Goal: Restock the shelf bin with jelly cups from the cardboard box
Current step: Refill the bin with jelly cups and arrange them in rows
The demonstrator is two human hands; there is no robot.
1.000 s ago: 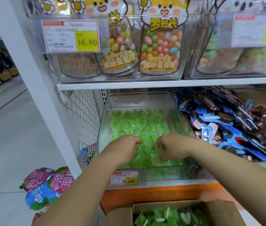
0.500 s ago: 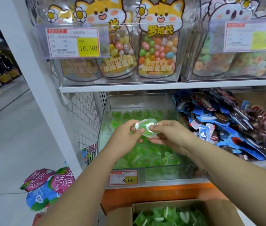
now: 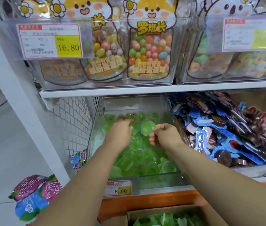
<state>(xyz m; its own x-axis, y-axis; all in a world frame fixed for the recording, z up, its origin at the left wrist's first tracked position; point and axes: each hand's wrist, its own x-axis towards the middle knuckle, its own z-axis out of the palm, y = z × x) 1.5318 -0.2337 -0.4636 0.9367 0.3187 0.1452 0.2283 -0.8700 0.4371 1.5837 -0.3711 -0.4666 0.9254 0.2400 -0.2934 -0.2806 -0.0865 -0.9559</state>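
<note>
A clear plastic shelf bin (image 3: 161, 180) on the lower shelf holds several green jelly cups. My right hand (image 3: 164, 136) pinches one green jelly cup (image 3: 147, 128) by its edge, tilted, above the pile in the middle of the bin. My left hand (image 3: 120, 131) reaches palm down into the back left of the bin, its fingers resting on the jelly cups there; whether it grips any is hidden. The cardboard box (image 3: 145, 214) stands open at the bottom edge, with more green jelly cups (image 3: 166, 220) inside.
A white shelf board (image 3: 161, 89) hangs low over the bin, with clear tubs of coloured candy above it. A bin of blue and red snack packets (image 3: 227, 132) sits to the right. A wire mesh side panel (image 3: 73, 124) and a white post are left. Pink and blue bags (image 3: 32, 196) lie lower left.
Both hands were down in the pile, then lifted one jelly cup together. Now my right hand alone holds it, and my left hand has moved to the back left of the bin.
</note>
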